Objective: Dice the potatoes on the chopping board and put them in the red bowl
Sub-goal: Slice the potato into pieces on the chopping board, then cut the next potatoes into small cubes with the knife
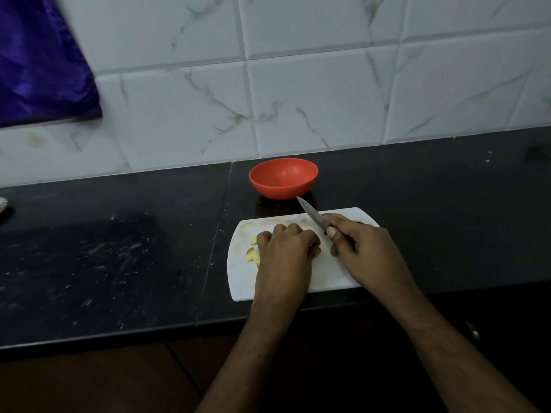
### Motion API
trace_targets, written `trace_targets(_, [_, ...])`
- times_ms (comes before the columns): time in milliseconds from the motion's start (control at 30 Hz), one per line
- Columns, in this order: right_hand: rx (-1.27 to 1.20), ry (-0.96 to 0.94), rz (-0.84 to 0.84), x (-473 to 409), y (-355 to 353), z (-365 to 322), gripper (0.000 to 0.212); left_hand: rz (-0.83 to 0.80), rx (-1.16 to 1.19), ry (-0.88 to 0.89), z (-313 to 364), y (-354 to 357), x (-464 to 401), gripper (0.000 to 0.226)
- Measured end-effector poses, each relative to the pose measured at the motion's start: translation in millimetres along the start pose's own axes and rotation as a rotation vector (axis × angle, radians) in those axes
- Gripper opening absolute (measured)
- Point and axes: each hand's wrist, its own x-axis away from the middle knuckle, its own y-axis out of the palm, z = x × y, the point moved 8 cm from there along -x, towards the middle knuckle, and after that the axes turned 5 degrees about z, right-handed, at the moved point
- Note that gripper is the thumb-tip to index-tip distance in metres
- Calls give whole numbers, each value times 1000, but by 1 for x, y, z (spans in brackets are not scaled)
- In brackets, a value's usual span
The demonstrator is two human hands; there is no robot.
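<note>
A white chopping board [328, 272] lies on the black counter near its front edge. My left hand [286, 248] rests on the board with fingers curled over potato pieces; yellow potato bits [252, 253] show at its left side. What lies under the hand is hidden. My right hand [363, 248] grips the dark handle of a small knife [311, 214], whose blade points up and left toward the red bowl [283, 177]. The bowl stands just behind the board and looks empty. A brownish potato piece [340, 216] peeks out behind my right hand.
The black stone counter [119, 248] stretches left and right of the board, with white scuffs on the left. A marbled tile wall [298, 84] rises behind it. Purple cloth [38, 61] hangs at the upper left. A pale object [2, 204] sits at the far left edge.
</note>
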Motion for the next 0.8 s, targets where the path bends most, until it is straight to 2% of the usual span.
trace_targets(133, [-79,59,11,1,-4,6,31,90,4,-1,-3,-10,2,16])
trace_targets(267, [-95,74,4,3,-6,4,30,199,51,-157,-34,-33,4,13])
trace_targets(333, [-102,79,5,4,-7,4,30,163,7,-176,-50,-40,1,14])
trace_targets(467, [-107,82,2,3,-8,5,31,22,25,-103,-65,-37,-11,22])
trace_targets(567, [-112,91,8,4,-9,5,31,43,54,-76,-69,-38,-15,32])
trace_targets(700, [-119,91,13,4,-8,5,30,99,160,-111,-70,-42,-13,33])
trace_targets(800, [-139,110,61,4,-13,7,30,71,171,-93,-57,-36,-9,27])
